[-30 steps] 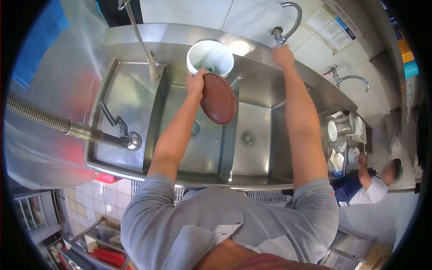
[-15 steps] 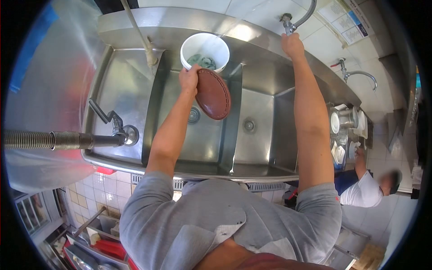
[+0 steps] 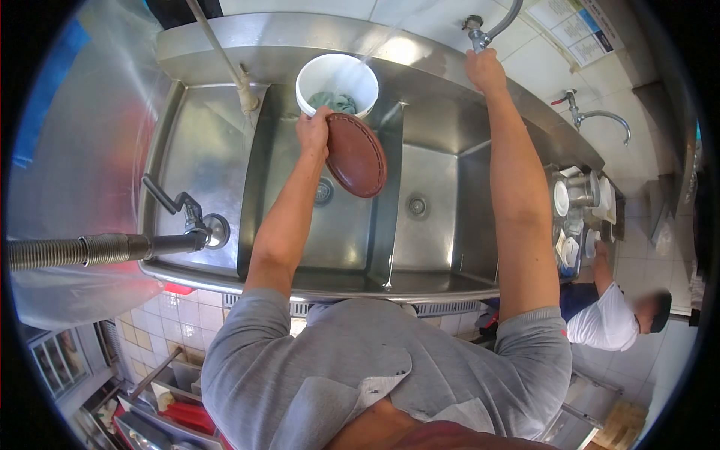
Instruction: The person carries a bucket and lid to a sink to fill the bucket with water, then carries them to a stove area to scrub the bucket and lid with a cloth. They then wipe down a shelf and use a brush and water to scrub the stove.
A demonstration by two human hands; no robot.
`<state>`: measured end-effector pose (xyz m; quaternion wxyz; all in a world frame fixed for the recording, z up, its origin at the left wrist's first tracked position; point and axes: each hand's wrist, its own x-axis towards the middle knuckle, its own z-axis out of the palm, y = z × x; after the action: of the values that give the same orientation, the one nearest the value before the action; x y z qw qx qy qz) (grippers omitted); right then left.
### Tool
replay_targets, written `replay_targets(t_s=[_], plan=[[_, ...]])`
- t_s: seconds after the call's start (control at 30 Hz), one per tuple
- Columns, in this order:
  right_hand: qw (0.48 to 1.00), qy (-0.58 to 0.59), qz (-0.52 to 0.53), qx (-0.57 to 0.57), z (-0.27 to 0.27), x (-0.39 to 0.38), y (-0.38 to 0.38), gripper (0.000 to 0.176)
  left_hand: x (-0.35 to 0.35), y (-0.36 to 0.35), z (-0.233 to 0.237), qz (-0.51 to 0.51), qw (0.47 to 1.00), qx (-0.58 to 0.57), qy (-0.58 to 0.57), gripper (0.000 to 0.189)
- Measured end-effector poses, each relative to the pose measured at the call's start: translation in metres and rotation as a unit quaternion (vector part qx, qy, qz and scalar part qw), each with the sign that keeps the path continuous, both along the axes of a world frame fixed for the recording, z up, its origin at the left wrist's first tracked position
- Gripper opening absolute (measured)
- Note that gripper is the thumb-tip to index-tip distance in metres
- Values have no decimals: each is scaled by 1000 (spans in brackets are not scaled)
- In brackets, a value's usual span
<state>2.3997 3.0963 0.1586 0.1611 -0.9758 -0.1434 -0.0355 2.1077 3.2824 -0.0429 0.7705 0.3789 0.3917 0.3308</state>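
Note:
My left hand (image 3: 313,132) grips the upper left edge of an oval brown dish (image 3: 357,156) with a stitch-like line along its rim. The dish is tilted over the middle sink basin (image 3: 330,240). Right behind it stands a white bucket (image 3: 311,82) with greenish cloth-like material inside. My right hand (image 3: 486,71) is closed around the handle of the wall faucet (image 3: 475,36), whose curved spout runs out of the top of the view. A faint clear streak slants down toward the bucket.
Another basin with a drain (image 3: 418,206) lies to the right. A second faucet (image 3: 577,112) is mounted farther along the wall. A co-worker in a white shirt (image 3: 604,319) reaches toward stacked dishes (image 3: 581,191) at the right. A ribbed hose (image 3: 67,252) extends in from the left.
Both hands keep their holds, and the dish has barely shifted. The view has moved slightly. At the right, the co-worker's hand has moved a little among the dishes.

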Motion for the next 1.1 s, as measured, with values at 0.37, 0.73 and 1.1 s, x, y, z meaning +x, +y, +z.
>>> replay_targets(t_s=[0.37,0.73,1.1], plan=[[999,18,-31,-1,4,-5,4,59,1,3,1,9,1000,3,28,30],[1000,5,-12,3,3,-8,1,58,0,5,-9,-11,1000,7,7,29],[1000,3,-26,5,2,-7,4,60,5,8,-12,-2,1000,-16,13,33]])
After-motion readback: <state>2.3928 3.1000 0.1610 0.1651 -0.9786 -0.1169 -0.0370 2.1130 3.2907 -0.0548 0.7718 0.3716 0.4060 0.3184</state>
